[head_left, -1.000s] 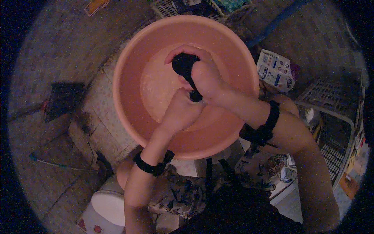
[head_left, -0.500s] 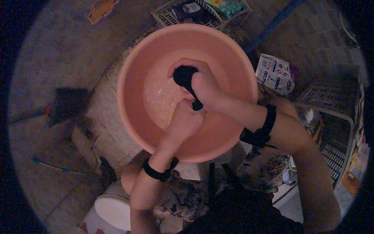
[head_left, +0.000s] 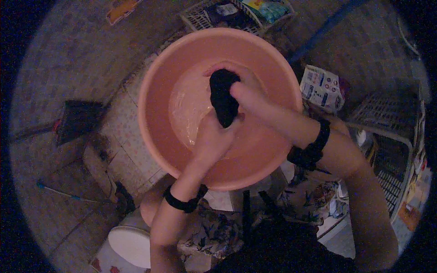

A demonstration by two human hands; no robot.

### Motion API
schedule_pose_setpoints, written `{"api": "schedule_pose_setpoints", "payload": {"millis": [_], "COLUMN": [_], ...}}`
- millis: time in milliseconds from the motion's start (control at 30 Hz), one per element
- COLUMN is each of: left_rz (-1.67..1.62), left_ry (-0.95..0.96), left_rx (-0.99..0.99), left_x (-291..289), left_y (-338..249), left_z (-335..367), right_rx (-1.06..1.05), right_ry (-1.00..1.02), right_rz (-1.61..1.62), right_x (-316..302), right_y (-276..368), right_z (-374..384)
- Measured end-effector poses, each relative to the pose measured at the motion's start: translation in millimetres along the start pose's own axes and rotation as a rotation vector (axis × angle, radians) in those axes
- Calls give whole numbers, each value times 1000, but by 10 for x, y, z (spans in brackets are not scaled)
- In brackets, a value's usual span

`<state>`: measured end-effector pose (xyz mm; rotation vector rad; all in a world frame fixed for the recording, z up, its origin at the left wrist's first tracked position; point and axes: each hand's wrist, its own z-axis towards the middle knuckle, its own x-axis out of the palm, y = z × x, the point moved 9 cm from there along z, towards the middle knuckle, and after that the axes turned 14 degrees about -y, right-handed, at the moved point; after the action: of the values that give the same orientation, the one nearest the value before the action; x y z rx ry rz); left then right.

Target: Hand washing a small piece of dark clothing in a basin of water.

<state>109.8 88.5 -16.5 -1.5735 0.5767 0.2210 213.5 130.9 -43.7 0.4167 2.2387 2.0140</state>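
A wet-looking black sock is bunched lengthwise between my two hands, above the large pink-orange basin. My right hand curls round its far end, thumb on top. At the near end, my left hand is closed on the tip, and some of its fingers are hidden under the cloth. Shallow water glints at the bottom of the basin. Both wrists carry black straps.
Beyond the basin stands a plastic basket with packets in it. A white printed packet and a slatted crate are at the right. A dark dustpan lies left, and a round white lid is near my left knee.
The sock was twisted narrow between my fists and now lies fuller and longer across both hands. My left hand has loosened and turned, its thumb side now upward.
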Motion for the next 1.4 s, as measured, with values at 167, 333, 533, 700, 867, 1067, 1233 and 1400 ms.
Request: {"api": "schedule_pose_setpoints", "payload": {"millis": [167,333,533,700,867,1067,1233,1400], "left_rz": [26,-92,-177,-241,-211,-815,-614,209], "left_ry": [-259,-315,-364,-242,-289,-43,148,-146], "left_rx": [235,159,140,-19,-91,-752,-693,98], "left_x": [-374,-611,-711,-434,-492,-133,-70,-447], "left_y": [-1,85,217,375,494,692,733,251], "left_z": [111,194,285,255,287,126,79,228], "right_rx": [-123,4,-149,-380,-655,-826,-379,-459], "right_ry": [-94,72,449,407,237,194,275,244], "right_rz": [-308,-335,-201,-514,-746,-1056,-730,-930], "right_x": [-270,-72,420,299,325,376,317,277], "right_y": [156,-7,136,78,327,419,300,250], "right_z": [50,-63,-339,-282,-308,-419,-269,-271]}}
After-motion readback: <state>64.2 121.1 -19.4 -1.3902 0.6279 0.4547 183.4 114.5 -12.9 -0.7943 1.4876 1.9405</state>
